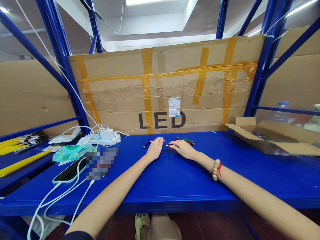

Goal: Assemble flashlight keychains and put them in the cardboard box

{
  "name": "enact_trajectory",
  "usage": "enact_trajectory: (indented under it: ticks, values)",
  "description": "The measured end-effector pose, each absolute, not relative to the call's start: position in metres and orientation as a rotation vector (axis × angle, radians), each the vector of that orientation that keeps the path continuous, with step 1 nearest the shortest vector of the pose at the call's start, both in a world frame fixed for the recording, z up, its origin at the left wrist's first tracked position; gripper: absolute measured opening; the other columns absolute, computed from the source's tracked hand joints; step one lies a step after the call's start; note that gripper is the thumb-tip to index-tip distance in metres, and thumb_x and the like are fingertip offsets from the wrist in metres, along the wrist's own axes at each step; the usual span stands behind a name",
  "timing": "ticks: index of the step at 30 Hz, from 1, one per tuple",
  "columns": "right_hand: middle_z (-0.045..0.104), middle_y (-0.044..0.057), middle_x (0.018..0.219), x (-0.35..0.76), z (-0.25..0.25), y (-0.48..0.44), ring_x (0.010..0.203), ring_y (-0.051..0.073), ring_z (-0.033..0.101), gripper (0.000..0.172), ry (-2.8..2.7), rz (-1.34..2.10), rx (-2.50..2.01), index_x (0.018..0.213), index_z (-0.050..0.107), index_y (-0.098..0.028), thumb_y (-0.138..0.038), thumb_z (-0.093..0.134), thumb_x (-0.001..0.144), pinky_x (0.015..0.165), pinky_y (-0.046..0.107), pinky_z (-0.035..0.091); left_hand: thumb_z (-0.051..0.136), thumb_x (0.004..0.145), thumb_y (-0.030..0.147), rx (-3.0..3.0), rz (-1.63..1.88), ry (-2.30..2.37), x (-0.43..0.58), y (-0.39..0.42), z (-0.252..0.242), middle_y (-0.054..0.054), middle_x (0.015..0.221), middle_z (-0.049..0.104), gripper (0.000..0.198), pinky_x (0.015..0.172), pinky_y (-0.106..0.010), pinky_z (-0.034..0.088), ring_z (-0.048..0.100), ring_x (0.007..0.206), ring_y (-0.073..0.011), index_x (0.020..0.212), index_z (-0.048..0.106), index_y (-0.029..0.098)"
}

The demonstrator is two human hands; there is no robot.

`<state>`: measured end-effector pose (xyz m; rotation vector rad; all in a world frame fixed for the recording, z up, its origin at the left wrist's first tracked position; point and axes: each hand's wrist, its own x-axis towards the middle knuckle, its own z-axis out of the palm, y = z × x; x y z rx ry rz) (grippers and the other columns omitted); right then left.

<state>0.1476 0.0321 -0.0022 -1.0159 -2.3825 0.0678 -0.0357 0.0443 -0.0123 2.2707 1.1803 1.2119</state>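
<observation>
My left hand [155,149] rests on the blue shelf top, fingers stretched forward and close together. Beside it, on its left, lies a purple pen [146,144], partly hidden behind the hand. My right hand [184,149] is closed, palm down, over a blue pen [170,145] whose end sticks out to the left past the fingertips. Just behind the right hand lie a green pen [184,139] and a red pen [190,143], both partly covered. A gap separates the two hands.
Left, a phone [70,171], white cables, a power strip [105,138] and a teal packet [68,152] lie on the shelf [160,186]. At the right stands an open cardboard box [270,146]. A large cardboard sheet [120,100] closes the back between blue posts.
</observation>
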Motion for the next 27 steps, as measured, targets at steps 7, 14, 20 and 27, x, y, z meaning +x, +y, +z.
enact_trajectory:
  ticks: [7, 14, 20, 27]
  values:
    - [0.067, 0.005, 0.098, 0.1484, -0.0031, 0.032, 0.087, 0.02, 0.06, 0.033, -2.407, 0.049, -1.036, 0.1, 0.064, -0.02, -0.038, 0.038, 0.091, 0.078, 0.03, 0.042, 0.022, 0.091, 0.032, 2.28, 1.215, 1.192, -0.0354, 0.0455, -0.0117, -0.001, 0.074, 0.054, 0.035, 0.075, -0.029, 0.041, 0.052, 0.077, -0.0159, 0.081, 0.053, 0.019]
    - [0.068, 0.003, 0.082, 0.1476, 0.0015, 0.0275, 0.074, 0.017, 0.06, 0.038, -2.413, 0.044, -1.065, 0.092, 0.066, -0.02, -0.048, 0.04, 0.088, 0.066, 0.026, 0.04, 0.022, 0.091, 0.033, 2.287, 1.218, 1.195, -0.0355, 0.0465, -0.0131, -0.001, 0.075, 0.054, 0.035, 0.075, -0.028, 0.041, 0.052, 0.077, -0.0156, 0.082, 0.053, 0.019]
    - [0.068, 0.004, 0.083, 0.1485, 0.0022, 0.0269, 0.073, 0.018, 0.059, 0.044, -2.386, -0.028, -1.076, 0.091, 0.065, -0.02, -0.053, 0.036, 0.087, 0.066, 0.027, 0.038, 0.022, 0.091, 0.033, 2.29, 1.214, 1.189, -0.0356, 0.0463, -0.0127, -0.002, 0.074, 0.054, 0.035, 0.075, -0.029, 0.041, 0.052, 0.076, -0.0161, 0.083, 0.053, 0.019]
    - [0.066, 0.002, 0.075, 0.1465, 0.0035, 0.025, 0.067, 0.016, 0.058, 0.044, -2.381, -0.024, -1.122, 0.088, 0.064, -0.021, -0.053, 0.034, 0.088, 0.062, 0.025, 0.036, 0.022, 0.091, 0.033, 2.283, 1.208, 1.193, -0.0352, 0.0446, -0.0114, -0.002, 0.075, 0.054, 0.035, 0.075, -0.03, 0.041, 0.052, 0.077, -0.0163, 0.082, 0.053, 0.019]
